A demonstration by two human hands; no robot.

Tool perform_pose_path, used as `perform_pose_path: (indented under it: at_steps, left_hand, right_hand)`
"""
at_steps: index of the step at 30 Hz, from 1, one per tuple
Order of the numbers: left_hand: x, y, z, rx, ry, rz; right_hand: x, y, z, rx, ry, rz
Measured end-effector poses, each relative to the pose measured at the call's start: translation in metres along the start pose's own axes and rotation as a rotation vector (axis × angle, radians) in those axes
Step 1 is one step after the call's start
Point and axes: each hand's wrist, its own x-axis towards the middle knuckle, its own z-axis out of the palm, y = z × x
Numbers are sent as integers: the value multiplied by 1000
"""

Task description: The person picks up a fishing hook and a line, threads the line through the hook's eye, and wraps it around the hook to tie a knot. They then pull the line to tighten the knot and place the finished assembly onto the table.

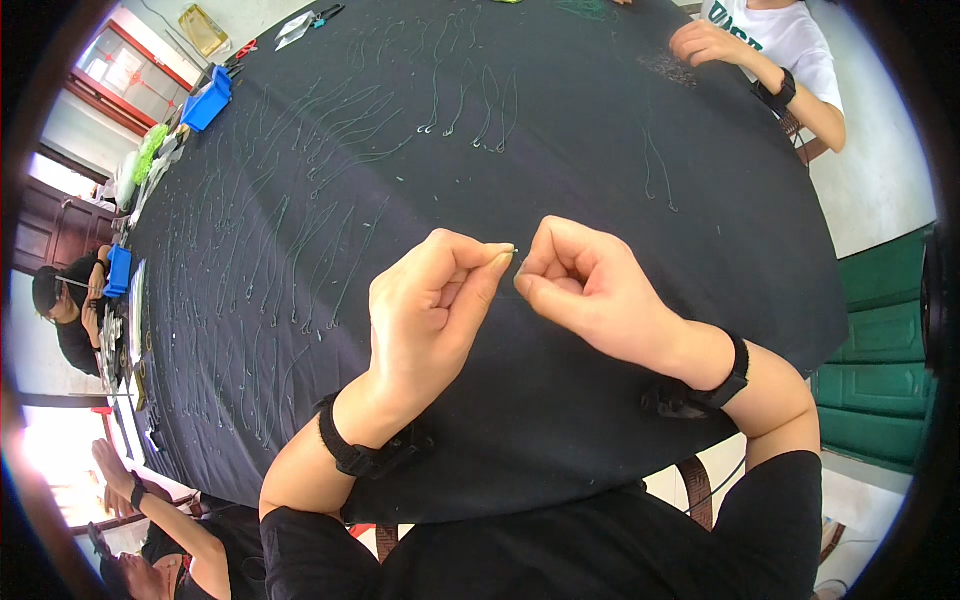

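Near the middle of the black-covered table, my left hand (425,305) pinches a small, thin dark piece (515,250) between thumb and forefinger. Only its tip shows, and it looks like the shank of a fish hook. My right hand (600,285) is close beside it, with thumb and forefinger pressed together and the other fingers curled in. Whatever the right fingertips hold is too fine to make out. Beyond my hands lie several fish hooks (480,142) tied to green lines. More hooks on lines (305,325) are spread in rows to the left.
The black tablecloth (590,420) covers a wide table. At far right, another person's hand (705,42) rests by a scatter of small dark pieces (668,70). A blue bin (207,98) and red-handled scissors (246,48) are at the far left edge. Other people sit along the left.
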Motion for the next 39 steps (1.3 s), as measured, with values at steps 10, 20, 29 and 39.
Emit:
perform_pose_path:
  at_steps: [10,20,29,39]
  left_hand:
    - [2,4,0,79,-84,53]
    - [1,5,0,95,-65,43]
    - [1,-5,-1,-47,10,-71]
    - [3,3,-1,81,-94,66]
  right_hand:
    - [-9,-15,2,-200,169,-254]
    - [6,-2,-11,41,75,-3]
    - [-2,-1,2,-157,23,-86]
    - [-7,-14,2,-347,206,-370]
